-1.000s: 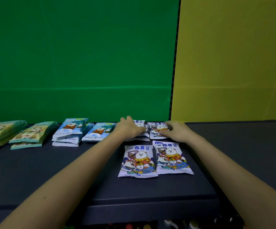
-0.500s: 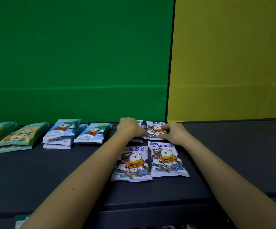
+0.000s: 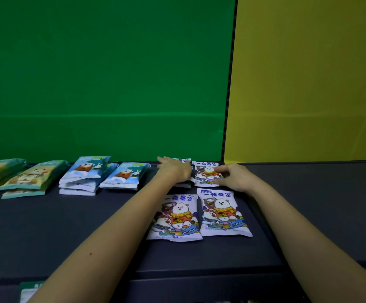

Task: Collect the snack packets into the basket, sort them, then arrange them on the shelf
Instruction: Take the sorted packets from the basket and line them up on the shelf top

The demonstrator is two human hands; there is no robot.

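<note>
Shelf (image 3: 68,226), dark, spans the lower half of the frame, with a green panel (image 3: 101,73) and a yellow panel (image 3: 309,73) behind it. Packets lie grouped by kind along its back: green packets (image 3: 31,178) far left, blue packets (image 3: 88,173) stacked left of centre, purple packets (image 3: 175,217) at centre in a two-by-two block.

Judgement: collecting and sorting look done, arranging is near its end. No basket in view.

Left hand (image 3: 174,169) lies flat, fingers straight, on the rear left packet (image 3: 182,161). Right hand (image 3: 234,177) pinches the right edge of the rear right packet (image 3: 206,173).

Room: bare shelf to the right of the block and along the front edge. Rear packets sit close to the panels, so little slack there.
</note>
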